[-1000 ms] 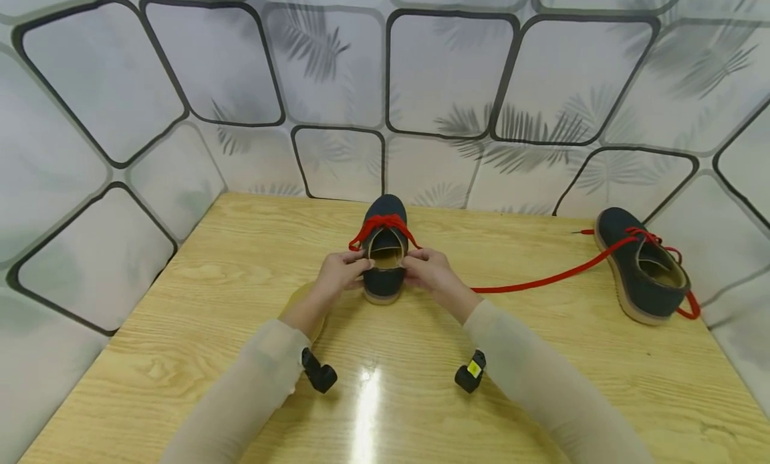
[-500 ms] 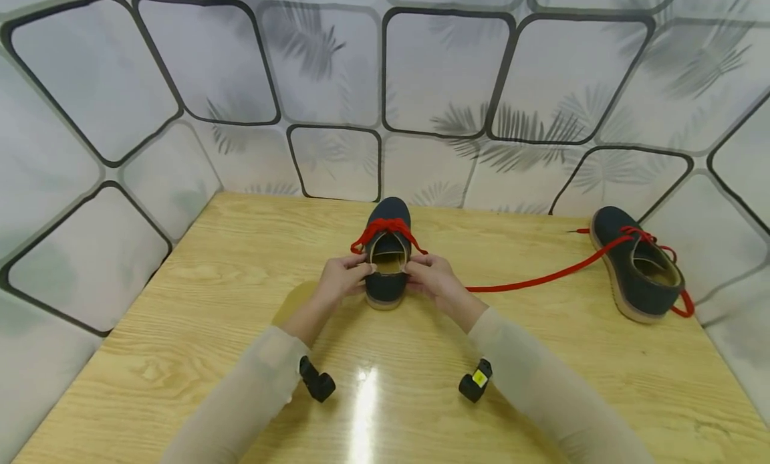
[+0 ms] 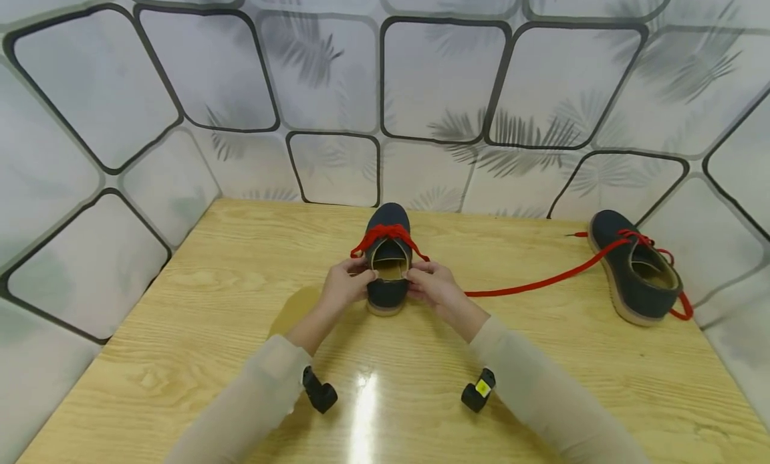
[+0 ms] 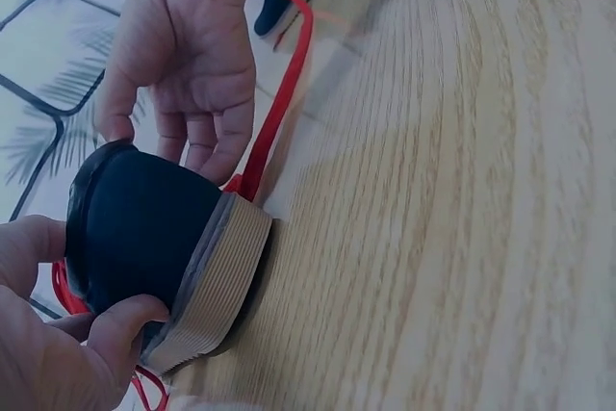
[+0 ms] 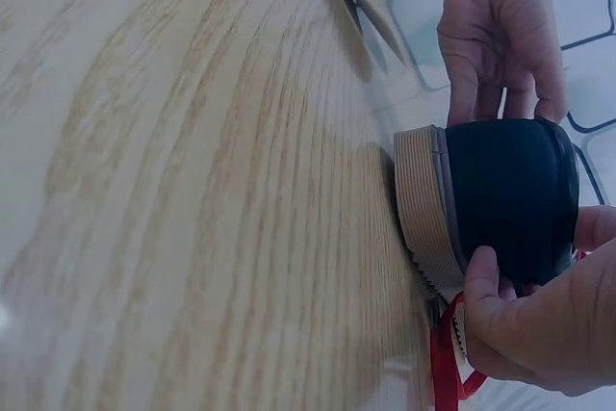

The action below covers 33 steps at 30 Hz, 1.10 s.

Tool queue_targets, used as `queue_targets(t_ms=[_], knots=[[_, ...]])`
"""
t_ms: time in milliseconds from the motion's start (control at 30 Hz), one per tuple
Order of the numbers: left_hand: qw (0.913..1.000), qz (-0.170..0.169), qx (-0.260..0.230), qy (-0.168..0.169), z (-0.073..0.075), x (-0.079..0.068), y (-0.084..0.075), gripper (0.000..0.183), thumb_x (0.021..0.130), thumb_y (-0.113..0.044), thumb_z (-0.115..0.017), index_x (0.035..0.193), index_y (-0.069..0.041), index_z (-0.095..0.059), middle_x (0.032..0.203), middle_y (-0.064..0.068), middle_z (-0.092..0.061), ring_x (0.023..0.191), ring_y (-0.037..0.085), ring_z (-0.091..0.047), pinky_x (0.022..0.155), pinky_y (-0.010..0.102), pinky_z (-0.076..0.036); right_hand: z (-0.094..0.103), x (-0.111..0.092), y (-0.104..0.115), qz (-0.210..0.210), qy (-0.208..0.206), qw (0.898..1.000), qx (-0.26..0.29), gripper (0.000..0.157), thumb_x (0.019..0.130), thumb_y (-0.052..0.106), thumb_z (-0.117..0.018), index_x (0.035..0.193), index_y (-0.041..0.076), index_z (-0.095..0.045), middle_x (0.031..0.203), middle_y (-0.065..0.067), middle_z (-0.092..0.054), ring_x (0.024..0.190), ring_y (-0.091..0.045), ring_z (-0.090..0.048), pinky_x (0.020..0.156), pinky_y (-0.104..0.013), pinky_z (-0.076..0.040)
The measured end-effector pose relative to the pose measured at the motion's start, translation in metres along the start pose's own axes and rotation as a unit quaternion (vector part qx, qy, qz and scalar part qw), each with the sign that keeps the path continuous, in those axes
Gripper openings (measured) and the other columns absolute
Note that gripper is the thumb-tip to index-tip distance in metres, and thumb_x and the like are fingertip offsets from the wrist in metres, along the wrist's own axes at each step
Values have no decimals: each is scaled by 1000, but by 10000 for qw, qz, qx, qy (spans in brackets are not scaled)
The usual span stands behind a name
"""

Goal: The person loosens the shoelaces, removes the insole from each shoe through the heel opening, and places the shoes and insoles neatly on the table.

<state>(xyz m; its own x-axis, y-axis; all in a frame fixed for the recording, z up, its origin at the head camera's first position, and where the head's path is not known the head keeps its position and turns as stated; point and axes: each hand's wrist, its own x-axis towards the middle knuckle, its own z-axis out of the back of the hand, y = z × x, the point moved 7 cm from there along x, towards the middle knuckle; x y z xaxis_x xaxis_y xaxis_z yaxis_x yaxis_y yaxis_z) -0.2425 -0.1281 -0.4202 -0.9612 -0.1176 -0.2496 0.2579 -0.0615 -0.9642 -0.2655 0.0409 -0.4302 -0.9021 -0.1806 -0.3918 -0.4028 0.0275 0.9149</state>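
A dark navy shoe (image 3: 385,293) with a red lace tied in a bow (image 3: 388,232) lies sole down on the table, toe pointing away. My left hand (image 3: 344,285) holds its left side near the heel, thumb at the collar edge and fingers outside. Opposite it, my right hand (image 3: 438,290) pinches the right side the same way. In the left wrist view the shoe's heel (image 4: 154,218) shows above its ribbed tan sole (image 4: 221,281). The right wrist view shows both hands around the heel (image 5: 505,190).
Another navy shoe (image 3: 652,293) with red laces stands at the table's right. From it a long red lace (image 3: 529,288) runs toward my right hand. A flat tan rounded shape (image 3: 295,310) lies beside my left forearm. A patterned wall (image 3: 337,166) borders the back of the wooden table (image 3: 571,384).
The held shoe and both hands sit slightly lower in the head view, partly because the view itself has shifted. The grip on the shoe looks the same.
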Motion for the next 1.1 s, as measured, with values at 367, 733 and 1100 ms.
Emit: queue_targets(t_ms=[367,733,1100], knots=[[9999,112,-105,70,-9,-9,-1,48,86,-8,-63,132,1,-51,122,21,-57,95,22,-62,80,38,-56,8,-11,-2,-14,-31,9999,165,45,88,3,-57,129,-3,-42,94,-8,-56,72,-12,-59,69,-26,-54],[9984,210,-382,351,-22,-16,4,49,82,-5,-65,128,2,-50,115,21,-56,95,25,-61,81,44,-55,22,-28,-5,-38,153,9999,31,50,88,4,-55,133,-6,-36,95,-7,-57,72,-12,-60,69,-26,-55],[9966,183,-463,662,-37,-29,13,48,81,-4,-65,126,4,-48,114,20,-54,94,24,-58,80,46,-55,36,-46,-13,-73,128,9998,-150,50,89,4,-56,133,-6,-34,99,-9,-57,74,-12,-61,73,-28,-56]])
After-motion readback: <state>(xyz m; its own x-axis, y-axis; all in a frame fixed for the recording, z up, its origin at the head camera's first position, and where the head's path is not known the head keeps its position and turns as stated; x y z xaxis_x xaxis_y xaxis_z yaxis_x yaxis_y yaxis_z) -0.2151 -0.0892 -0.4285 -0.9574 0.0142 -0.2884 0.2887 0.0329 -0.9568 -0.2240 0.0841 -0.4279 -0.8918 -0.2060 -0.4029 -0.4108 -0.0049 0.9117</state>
